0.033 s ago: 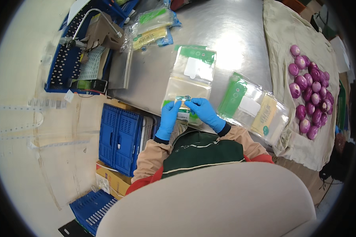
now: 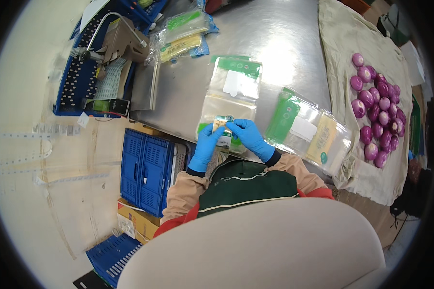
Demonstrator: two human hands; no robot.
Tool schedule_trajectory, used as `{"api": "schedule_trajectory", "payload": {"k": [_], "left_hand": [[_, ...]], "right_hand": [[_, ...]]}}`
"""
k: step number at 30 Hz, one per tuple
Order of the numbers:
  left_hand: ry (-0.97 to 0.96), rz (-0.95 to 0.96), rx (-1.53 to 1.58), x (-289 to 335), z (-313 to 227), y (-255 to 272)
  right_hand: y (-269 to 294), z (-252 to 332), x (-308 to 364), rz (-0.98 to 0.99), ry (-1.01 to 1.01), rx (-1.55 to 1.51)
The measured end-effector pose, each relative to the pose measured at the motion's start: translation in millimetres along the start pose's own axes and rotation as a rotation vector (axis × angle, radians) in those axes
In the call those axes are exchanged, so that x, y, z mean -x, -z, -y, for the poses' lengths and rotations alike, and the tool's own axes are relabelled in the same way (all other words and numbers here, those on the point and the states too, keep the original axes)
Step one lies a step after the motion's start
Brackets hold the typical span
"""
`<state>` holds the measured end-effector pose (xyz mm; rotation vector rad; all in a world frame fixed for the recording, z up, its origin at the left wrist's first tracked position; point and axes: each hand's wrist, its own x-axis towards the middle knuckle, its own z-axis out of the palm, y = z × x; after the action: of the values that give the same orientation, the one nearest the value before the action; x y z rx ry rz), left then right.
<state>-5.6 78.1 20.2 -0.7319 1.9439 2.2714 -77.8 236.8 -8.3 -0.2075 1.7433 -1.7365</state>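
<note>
My left hand (image 2: 207,144), in a blue glove, has its fingers closed on the left side of a small label (image 2: 219,123) printed in cream and green. From the other side my right hand (image 2: 249,138), gloved too, pinches the label with thumb and fingers. A second, white and green part (image 2: 223,141) shows just below the fingertips; I cannot tell whether it belongs to the label. Under and beyond the hands lie clear plastic bags (image 2: 227,104) with green printed ends. More clear bags (image 2: 301,129), printed green and cream, lie right of my right hand.
Peeled purple onions (image 2: 384,117) lie on a beige cloth (image 2: 340,58) at the right of the metal table (image 2: 294,67). Packaged bags (image 2: 185,34) sit at the back left. A blue crate (image 2: 75,79) holds a label dispenser (image 2: 125,38). Folded blue crates (image 2: 147,168) stand beside the table.
My fingers have shifted slightly around the label, and more of its printed face shows above them. The whole view has moved a little.
</note>
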Motion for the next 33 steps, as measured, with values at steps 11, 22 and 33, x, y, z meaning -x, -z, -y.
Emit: {"api": "schedule_trajectory", "payload": {"k": [11,22,33], "left_hand": [[0.312,0.077,0.155,-68.3,30.2,16.7],[0.468,0.43,0.044,-6.9,12.0,79.2],[0.177,0.096,0.225,12.7,32.6,90.5]], "right_hand": [[29.6,-4.4,-29.1,-0.344,0.404,0.24],[36.2,1.8,-51.6,0.372,0.438,1.003],[42.3,-22.9,-60.4,0.335,0.352,0.68]]}}
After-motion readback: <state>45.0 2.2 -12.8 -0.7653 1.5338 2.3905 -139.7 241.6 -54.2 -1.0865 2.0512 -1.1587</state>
